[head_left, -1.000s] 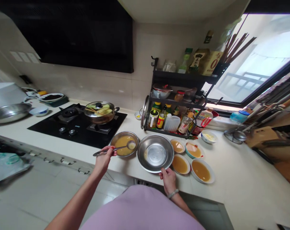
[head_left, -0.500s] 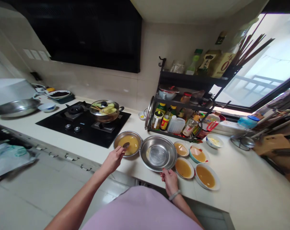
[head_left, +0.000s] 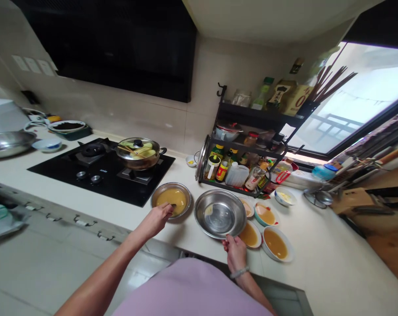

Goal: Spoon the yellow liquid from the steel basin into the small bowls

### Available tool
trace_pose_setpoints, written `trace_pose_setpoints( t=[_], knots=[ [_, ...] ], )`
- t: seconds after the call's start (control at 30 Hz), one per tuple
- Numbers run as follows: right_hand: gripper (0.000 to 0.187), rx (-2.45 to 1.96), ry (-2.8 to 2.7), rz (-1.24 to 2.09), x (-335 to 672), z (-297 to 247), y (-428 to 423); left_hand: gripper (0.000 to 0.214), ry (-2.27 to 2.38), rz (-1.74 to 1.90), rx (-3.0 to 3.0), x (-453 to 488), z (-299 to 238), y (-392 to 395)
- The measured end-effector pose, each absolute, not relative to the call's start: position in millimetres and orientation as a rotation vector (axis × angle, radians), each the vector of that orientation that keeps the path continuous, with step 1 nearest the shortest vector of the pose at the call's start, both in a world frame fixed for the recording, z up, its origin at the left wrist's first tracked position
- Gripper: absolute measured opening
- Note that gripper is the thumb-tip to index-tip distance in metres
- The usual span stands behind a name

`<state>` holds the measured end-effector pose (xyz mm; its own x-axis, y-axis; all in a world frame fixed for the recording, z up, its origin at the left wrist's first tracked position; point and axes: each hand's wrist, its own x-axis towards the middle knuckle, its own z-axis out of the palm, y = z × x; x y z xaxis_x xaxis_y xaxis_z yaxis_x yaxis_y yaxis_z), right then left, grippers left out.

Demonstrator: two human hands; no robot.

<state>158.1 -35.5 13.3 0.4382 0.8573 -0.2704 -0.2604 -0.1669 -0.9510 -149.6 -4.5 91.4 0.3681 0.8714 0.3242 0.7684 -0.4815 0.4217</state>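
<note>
My left hand is closed around a spoon, whose tip sits in the yellow-brown liquid of a smaller metal bowl. Most of the spoon's handle is hidden by my fingers. With thumb and fingers, my right hand pinches the near rim of a wider metal bowl, which has only a wet film inside. This wide bowl partly covers two small bowls on its right, one of them a white bowl of brown liquid. Beside them are a green-rimmed bowl and a larger white bowl of similar liquid.
A lidded pan of green pieces stands on the black stove. Behind the bowls rises a black rack with bottles. A knife block is at the right, and a large metal pan at far left.
The wide metal bowl has shifted right with my right hand, leaving a gap beside the smaller metal bowl and overlapping the small bowls. The spoon has dipped lower into the liquid.
</note>
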Motion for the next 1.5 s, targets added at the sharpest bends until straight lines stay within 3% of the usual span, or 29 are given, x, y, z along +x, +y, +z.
trace_pose_setpoints(
  t=[0.27,0.43,0.53,0.6,0.7,0.77,0.8,0.9,0.93,1.03,1.17,1.27,1.5],
  knots=[
    [0.030,-1.438,-0.599,1.184,145,4,-37,0.019,1.447,0.797,2.372,-158,85,-3],
    [0.045,-1.529,-0.746,1.391,145,2,-40,0.013,1.352,0.795,2.342,-160,94,1],
    [0.057,-1.702,-1.100,1.505,138,16,-44,0.008,1.247,0.812,2.296,-159,100,9],
    [0.053,-1.733,-1.357,1.330,125,36,-42,0.008,1.206,0.813,2.257,-155,101,16],
    [0.033,-1.415,-1.551,1.059,93,73,-31,0.009,1.137,0.798,2.196,-145,100,25],
    [0.058,-1.263,-1.733,0.964,70,93,-21,0.015,1.067,0.811,2.110,-139,96,29],
    [0.058,-1.196,-1.836,0.881,60,99,-17,0.018,1.055,0.832,2.070,-136,93,30],
    [0.023,-1.052,-2.043,0.628,38,103,-5,0.031,0.997,0.912,1.953,-135,83,33],
    [0.019,-1.031,-2.068,0.561,34,101,-2,0.035,0.983,0.938,1.916,-137,79,35],
    [0.025,-1.069,-1.995,0.503,29,92,6,0.038,1.082,1.094,1.816,-155,66,38],
    [0.018,-1.273,-1.627,0.725,28,79,15,0.020,1.592,1.405,1.548,-197,41,41],
    [0.026,-1.404,-1.308,0.885,25,67,20,0.023,1.799,1.448,1.286,-224,19,41],
    [0.039,-1.486,-1.001,1.063,24,52,10,0.021,1.436,1.348,0.572,-219,-8,38]
  ],
)
